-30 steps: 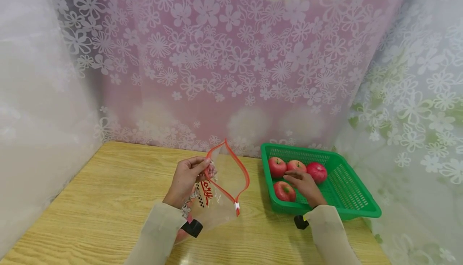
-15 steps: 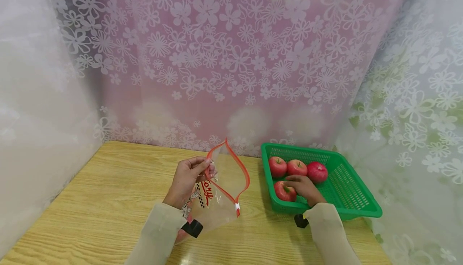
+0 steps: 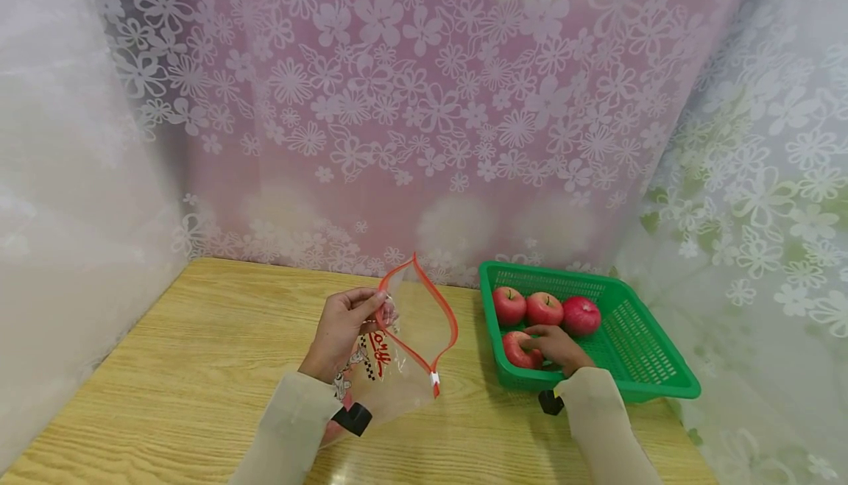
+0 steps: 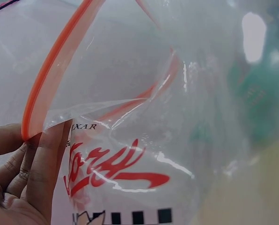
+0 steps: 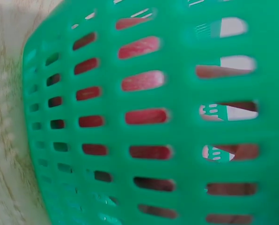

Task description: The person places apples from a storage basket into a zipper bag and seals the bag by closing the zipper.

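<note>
My left hand pinches the rim of a clear zipper bag between thumb and fingers. The bag's mouth gapes, edged by an orange-red zip strip with a white slider. Red lettering is printed on its front. Over on the right, my right hand reaches into a green plastic basket, its fingers curled over the front apple. The thumb is hidden in the head view. In the right wrist view the basket wall covers most of the hand; red apple skin shows through the slots.
Three more red apples stand in a row behind: the left one, the middle one and the right one. The basket sits on a wood-grain table. Behind it hangs a flower-patterned pink sheet.
My right hand has lowered from above the apples onto the front apple, and its fingers have closed over it. My left hand and the bag have stayed in place.
</note>
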Motion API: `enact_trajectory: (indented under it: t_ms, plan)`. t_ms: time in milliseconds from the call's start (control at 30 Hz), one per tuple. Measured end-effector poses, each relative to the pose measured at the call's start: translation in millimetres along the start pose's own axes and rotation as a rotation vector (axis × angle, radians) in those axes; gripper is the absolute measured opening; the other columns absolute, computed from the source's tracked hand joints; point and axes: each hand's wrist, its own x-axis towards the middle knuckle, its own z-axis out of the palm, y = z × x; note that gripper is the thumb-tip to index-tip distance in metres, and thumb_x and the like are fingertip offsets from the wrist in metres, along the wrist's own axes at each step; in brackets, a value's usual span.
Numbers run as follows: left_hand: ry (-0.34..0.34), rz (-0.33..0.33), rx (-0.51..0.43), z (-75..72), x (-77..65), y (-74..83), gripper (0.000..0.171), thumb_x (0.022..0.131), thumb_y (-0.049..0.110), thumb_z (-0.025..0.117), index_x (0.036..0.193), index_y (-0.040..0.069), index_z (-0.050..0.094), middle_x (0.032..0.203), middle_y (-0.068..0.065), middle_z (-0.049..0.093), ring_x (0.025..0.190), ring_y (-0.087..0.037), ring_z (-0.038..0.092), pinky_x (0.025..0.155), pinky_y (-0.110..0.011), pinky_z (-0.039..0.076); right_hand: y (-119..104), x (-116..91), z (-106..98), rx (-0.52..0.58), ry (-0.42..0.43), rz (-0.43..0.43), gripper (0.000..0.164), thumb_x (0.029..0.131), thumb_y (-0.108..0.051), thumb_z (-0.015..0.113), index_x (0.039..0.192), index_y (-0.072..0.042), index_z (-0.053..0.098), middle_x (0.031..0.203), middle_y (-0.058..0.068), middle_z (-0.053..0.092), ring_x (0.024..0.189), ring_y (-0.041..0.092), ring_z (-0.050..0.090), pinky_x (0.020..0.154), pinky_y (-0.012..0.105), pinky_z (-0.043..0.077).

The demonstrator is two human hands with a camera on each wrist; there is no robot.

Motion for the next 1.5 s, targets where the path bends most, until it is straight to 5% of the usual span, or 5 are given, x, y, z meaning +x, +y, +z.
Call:
enact_trajectory:
  t_ms: [400, 700, 933, 1233, 1500]
  plan:
    - [0.017, -0.017, 0.003, 0.7, -0.5, 0.0, 0.023, 0.096, 0.007, 0.058, 0.109, -0.012, 0.063, 0.080, -0.003, 0.071, 0.071, -0.011, 0.069, 0.065, -0.024, 0.058, 5.3, 6.3, -4.4, 0.019, -0.121, 0.005, 0.059, 0.096, -0.025, 0.059, 0.137, 0.012, 0.039, 0.137, 0.034, 0.039, 0.119, 0.047, 0.045, 0.086, 0.054, 0.048]
    - [0.014, -0.010, 0.001, -0.5, -1.1, 0.2, 0.025, 0.096, 0.008, 0.059, 0.109, -0.013, 0.063, 0.080, -0.002, 0.071, 0.070, -0.009, 0.068, 0.064, -0.022, 0.057, 8.0, 9.3, -8.8, 0.024, -0.227, -0.017, 0.054, 0.100, -0.028, 0.053, 0.132, 0.014, 0.044, 0.120, 0.022, 0.056, 0.108, 0.035, 0.057, 0.091, 0.055, 0.047]
    - [-0.010, -0.004, -0.005, -1.5, -2.3, 1.7, 0.025, 0.097, 0.008, 0.058, 0.109, -0.013, 0.063, 0.081, -0.003, 0.071, 0.073, -0.011, 0.070, 0.066, -0.023, 0.057, 7.1, 8.1, -9.9, 0.014, -0.232, -0.006, 0.040, 0.099, -0.030, 0.055, 0.114, 0.007, 0.055, 0.104, 0.011, 0.059, 0.100, 0.030, 0.057, 0.086, 0.051, 0.049]
    - [-0.006, -0.016, -0.004, -1.7, -2.3, 1.0, 0.025, 0.097, 0.008, 0.058, 0.109, -0.013, 0.062, 0.080, -0.003, 0.071, 0.071, -0.010, 0.069, 0.065, -0.022, 0.057, 10.4, 10.3, -8.1, 0.037, -0.239, -0.036, 0.040, 0.096, -0.028, 0.060, 0.115, 0.007, 0.056, 0.092, 0.004, 0.058, 0.084, 0.019, 0.054, 0.075, 0.037, 0.049]
    - [-0.018, 0.004, -0.009, -2.0, -2.2, 1.0, 0.025, 0.096, 0.007, 0.058, 0.109, -0.013, 0.062, 0.080, -0.002, 0.070, 0.071, -0.011, 0.070, 0.066, -0.023, 0.057, 10.6, 10.4, -7.8, 0.032, -0.221, -0.047, 0.037, 0.095, -0.029, 0.062, 0.112, 0.004, 0.057, 0.090, 0.004, 0.058, 0.082, 0.020, 0.054, 0.072, 0.036, 0.049]
